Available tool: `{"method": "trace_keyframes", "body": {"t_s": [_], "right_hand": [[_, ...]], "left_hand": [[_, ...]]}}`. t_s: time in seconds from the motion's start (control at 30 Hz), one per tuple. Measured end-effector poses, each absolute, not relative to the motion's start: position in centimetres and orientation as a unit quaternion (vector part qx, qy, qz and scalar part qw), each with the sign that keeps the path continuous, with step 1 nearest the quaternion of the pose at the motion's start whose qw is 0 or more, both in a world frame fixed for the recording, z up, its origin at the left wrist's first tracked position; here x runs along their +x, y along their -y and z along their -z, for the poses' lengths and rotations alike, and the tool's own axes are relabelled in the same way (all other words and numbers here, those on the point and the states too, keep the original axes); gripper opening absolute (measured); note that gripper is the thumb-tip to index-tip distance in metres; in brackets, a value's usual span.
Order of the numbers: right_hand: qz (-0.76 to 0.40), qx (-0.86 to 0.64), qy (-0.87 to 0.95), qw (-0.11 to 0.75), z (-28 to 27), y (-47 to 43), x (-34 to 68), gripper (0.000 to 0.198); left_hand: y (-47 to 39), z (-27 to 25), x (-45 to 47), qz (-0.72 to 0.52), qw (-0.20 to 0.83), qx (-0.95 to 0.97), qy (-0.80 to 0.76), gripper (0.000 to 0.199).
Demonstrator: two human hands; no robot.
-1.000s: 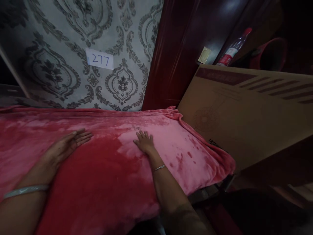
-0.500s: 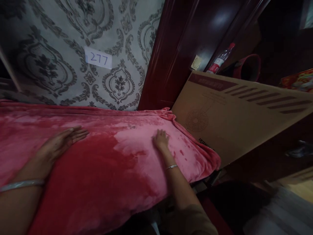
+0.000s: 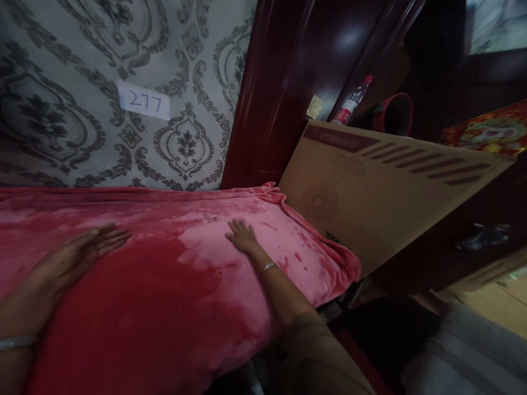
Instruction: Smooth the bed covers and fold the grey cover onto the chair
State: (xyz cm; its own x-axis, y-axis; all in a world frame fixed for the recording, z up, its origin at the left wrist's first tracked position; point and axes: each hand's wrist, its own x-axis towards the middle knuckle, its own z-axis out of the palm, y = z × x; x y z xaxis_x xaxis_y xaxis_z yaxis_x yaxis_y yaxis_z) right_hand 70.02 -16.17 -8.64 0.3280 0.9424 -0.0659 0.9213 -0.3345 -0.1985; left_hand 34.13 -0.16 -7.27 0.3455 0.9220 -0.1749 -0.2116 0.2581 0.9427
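Observation:
A red and pink plush blanket (image 3: 156,296) covers the long surface in front of me, its pile brushed into lighter and darker patches. My right hand (image 3: 242,237) lies palm down on the pale pink patch with its fingers spread, holding nothing. On the left, my left hand (image 3: 88,247) is held on edge at the blanket, its fingers stretched out together and the thumb side up. Whether it presses on the cloth I cannot tell. The blanket's right end bunches into folds beside the cardboard box (image 3: 370,197).
Behind the blanket is a patterned wall with a paper label (image 3: 144,100) reading 277. A dark red wooden door (image 3: 284,82) stands right of it. Past the box's top edge are a plastic bottle (image 3: 349,104) and a pink round-rimmed object (image 3: 405,104). A grey cloth (image 3: 465,351) lies lower right.
My right hand has slid left across the blanket and its fingers have spread. My left hand keeps much the same pose. The whole view has shifted slightly to the right.

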Motion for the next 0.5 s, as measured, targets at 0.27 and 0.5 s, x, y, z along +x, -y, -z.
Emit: {"method": "trace_keyframes", "body": {"t_s": [0.27,0.5], "right_hand": [[-0.046,-0.929,0.364,0.049,9.3,22.0,79.6,0.061],[-0.009,-0.971,0.233,0.059,8.6,26.7,81.6,0.06]], "left_hand": [[1.0,6.3,34.3,-0.404,0.68,0.453,-0.413,0.03],[0.3,6.6,34.3,-0.391,0.691,0.444,-0.416,0.035]]}}
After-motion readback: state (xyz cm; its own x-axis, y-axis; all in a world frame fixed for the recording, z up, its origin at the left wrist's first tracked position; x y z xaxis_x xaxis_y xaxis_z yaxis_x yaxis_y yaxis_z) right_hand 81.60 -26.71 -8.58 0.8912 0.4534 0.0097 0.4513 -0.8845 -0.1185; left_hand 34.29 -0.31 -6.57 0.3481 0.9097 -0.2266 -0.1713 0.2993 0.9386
